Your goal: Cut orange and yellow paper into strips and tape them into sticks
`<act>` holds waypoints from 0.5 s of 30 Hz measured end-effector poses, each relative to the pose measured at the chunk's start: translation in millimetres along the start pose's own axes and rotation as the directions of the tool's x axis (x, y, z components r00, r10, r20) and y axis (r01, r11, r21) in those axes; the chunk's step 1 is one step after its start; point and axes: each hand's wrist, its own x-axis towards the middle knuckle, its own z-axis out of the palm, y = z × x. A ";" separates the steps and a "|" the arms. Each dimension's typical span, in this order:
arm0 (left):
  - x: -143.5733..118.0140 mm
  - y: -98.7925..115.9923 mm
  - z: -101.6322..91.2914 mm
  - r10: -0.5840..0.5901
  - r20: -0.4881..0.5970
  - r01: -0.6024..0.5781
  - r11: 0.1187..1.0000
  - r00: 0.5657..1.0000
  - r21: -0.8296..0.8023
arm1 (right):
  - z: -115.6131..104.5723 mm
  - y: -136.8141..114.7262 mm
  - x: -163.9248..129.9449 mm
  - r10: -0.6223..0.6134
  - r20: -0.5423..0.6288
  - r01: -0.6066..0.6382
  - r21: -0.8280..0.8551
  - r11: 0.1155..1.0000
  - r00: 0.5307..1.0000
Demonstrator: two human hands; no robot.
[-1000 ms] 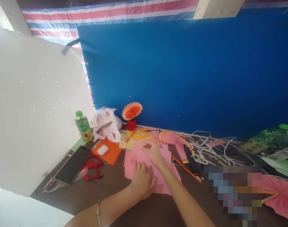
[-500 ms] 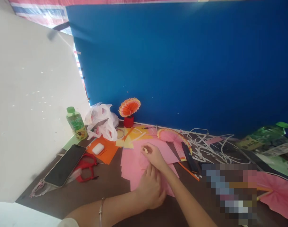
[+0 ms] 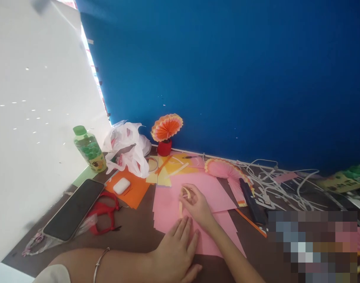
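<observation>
Above the pink paper, the right hand pinches a paper strip.

A blue board backs the brown table; a white panel stands left.

Matt pink paper sheets, glossy glass-faced phone, seemingly wooden tabletop

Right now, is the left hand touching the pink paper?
Touching. The head view shows the left hand lying flat, fingers spread, on the pink paper, with no gap under the fingers; the right hand pinches a pale paper strip.
</observation>
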 end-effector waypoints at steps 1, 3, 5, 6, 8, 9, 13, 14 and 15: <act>-1.0 -0.5 0.8 0.010 -0.004 -0.010 1.000 1.000 0.009 | -0.6 3.4 -0.5 -0.005 -0.023 0.006 0.018 1.000 1.000; -2.3 -1.6 4.3 0.027 -0.018 -0.027 0.999 0.999 0.030 | -1.5 8.4 -1.4 -0.001 -0.065 0.004 0.055 0.998 0.998; -2.9 -1.9 9.2 0.038 -0.035 -0.036 0.998 0.999 0.054 | -1.7 10.9 -2.0 0.020 -0.069 -0.014 0.092 0.996 0.997; -3.2 -1.7 11.7 0.049 -0.043 -0.046 0.997 0.998 0.069 | -1.6 11.2 -2.1 0.031 -0.053 -0.026 0.107 0.994 0.998; -3.7 -0.4 16.3 0.075 -0.061 -0.068 0.992 0.995 0.107 | -1.5 10.9 -2.4 0.048 -0.015 -0.046 0.132 0.990 0.999; -4.1 0.5 18.3 0.081 -0.071 -0.072 0.989 0.994 0.126 | -1.5 10.4 -2.5 0.054 -0.002 -0.053 0.142 0.988 0.999; -6.2 5.2 24.8 -0.035 -0.065 0.044 0.988 0.997 0.149 | -1.6 8.6 -3.1 0.070 0.033 -0.074 0.146 0.987 0.997; -6.9 6.2 26.0 -0.074 -0.051 0.081 0.987 0.996 0.141 | -1.8 8.5 -3.2 0.071 0.036 -0.075 0.139 0.987 0.997; -7.5 6.9 27.0 -0.106 -0.033 0.110 0.985 0.994 0.134 | -2.0 8.6 -3.1 0.071 0.039 -0.075 0.131 0.988 0.997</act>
